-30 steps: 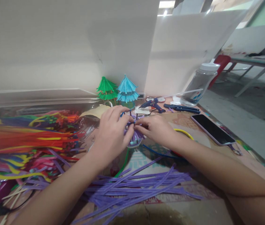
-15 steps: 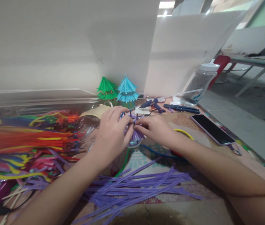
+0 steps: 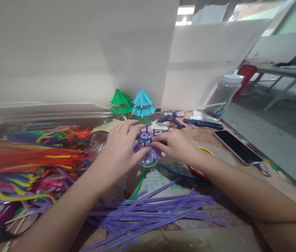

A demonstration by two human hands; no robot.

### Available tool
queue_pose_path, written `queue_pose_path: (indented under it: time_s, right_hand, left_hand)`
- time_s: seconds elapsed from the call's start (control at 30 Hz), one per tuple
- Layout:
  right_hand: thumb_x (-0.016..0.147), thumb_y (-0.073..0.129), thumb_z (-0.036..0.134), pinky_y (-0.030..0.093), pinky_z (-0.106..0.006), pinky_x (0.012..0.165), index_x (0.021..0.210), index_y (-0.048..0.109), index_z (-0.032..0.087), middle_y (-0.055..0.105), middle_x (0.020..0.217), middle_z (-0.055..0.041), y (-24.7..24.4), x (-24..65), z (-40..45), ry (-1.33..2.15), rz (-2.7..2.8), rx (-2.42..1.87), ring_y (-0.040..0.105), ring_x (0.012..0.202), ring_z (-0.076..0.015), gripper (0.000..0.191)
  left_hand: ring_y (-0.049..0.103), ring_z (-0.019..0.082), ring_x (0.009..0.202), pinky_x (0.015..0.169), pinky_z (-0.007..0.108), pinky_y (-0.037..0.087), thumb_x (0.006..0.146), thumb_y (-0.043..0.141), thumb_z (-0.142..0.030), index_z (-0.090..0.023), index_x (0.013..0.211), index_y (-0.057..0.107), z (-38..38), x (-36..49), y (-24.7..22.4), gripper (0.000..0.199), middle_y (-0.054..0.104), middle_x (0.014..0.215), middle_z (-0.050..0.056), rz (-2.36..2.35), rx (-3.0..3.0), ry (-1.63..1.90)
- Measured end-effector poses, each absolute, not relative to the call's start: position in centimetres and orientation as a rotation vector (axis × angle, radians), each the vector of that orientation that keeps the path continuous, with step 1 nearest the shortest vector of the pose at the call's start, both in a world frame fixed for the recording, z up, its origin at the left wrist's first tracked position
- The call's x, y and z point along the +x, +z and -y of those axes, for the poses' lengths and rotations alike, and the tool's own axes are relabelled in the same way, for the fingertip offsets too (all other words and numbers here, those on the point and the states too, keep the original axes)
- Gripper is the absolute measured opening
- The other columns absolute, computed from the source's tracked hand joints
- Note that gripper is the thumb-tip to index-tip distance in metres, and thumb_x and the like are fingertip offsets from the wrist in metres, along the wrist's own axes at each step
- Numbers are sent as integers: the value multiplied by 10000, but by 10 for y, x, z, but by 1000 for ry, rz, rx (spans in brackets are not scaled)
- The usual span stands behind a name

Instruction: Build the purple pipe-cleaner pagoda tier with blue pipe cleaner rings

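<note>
In the head view a small purple craft pavilion (image 3: 149, 154) stands on the table, with dark upright posts and a skirt of purple pipe cleaners. A blue pipe cleaner (image 3: 145, 140) runs around its posts. My left hand (image 3: 123, 143) is at the pavilion's left side, thumb and fingers apart, holding nothing visible. From the right, my right hand (image 3: 172, 143) pinches at the right end of the blue pipe cleaner beside a post; its fingertips are partly hidden. Many loose purple pipe cleaners (image 3: 153, 210) lie in front of the model.
Behind stand a green craft tree-like roof (image 3: 120, 101) and a light blue roofed model (image 3: 143, 102). A glue gun (image 3: 171, 119), dark pliers-like tool (image 3: 202, 123), phone (image 3: 238, 147) and clear bottle (image 3: 222, 98) lie rightward. Coloured pipe cleaners (image 3: 37, 157) pile up at left.
My left fingers have parted and drawn back left from the blue pipe cleaner, uncovering it and the posts. My right hand stays nearly in place at its right end.
</note>
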State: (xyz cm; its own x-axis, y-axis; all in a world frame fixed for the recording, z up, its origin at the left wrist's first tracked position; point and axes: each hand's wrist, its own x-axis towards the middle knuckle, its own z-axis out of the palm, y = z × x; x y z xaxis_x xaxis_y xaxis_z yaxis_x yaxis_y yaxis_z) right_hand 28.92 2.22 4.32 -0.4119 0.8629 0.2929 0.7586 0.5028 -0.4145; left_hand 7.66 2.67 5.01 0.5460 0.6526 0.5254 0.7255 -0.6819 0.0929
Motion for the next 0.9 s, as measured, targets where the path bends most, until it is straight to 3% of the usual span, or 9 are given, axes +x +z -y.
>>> queue_pose_path:
  time_s: [0.17,0.33,0.43,0.57,0.77,0.9]
  right_hand:
    - [950,607,319,339,-272,596,857,783,221,755,749,-11,67,302,-11,137,2265,-1424,606,624,-144,222]
    - [951,576,445,326,-273,575,857,741,210,725,752,-23,82,330,-16,78,2328,-1516,601,642,-159,303]
    - [953,567,423,347,-272,606,914,745,207,731,787,-28,85,338,-18,109,2351,-1497,614,684,-166,282]
    - [959,548,392,343,-266,588,840,726,195,695,720,-14,82,333,-8,119,2253,-1420,573,633,-148,290]
    - [977,505,424,350,-262,571,826,713,186,667,675,-16,66,339,7,60,1990,-1394,549,590,-137,350]
    - [977,499,435,355,-254,547,809,698,192,650,635,0,66,350,9,123,2007,-1419,528,541,-124,356]
  left_hand:
    - [458,353,1395,1143,524,385,773,768,-449,-131,1500,348,-47,68,42,897,474,1497,215,1397,-2873,-851]
    - [414,341,1444,1177,500,357,778,740,-516,-117,1580,163,-61,70,31,1065,379,1574,238,1610,-3119,-968]
    - [439,332,1428,1174,484,370,772,746,-480,-125,1587,154,-62,69,30,1069,368,1583,229,1566,-3207,-983]
    - [394,308,1458,1189,463,359,785,747,-390,-161,1593,182,-57,65,36,1012,353,1601,185,1291,-3324,-897]
    - [492,339,1377,1112,480,461,729,794,-306,-261,1594,228,-41,66,47,1035,486,1507,145,1015,-3242,-847]
    - [410,330,1441,1175,497,388,736,789,-257,-259,1592,234,-31,70,51,1020,421,1566,140,872,-3254,-834]
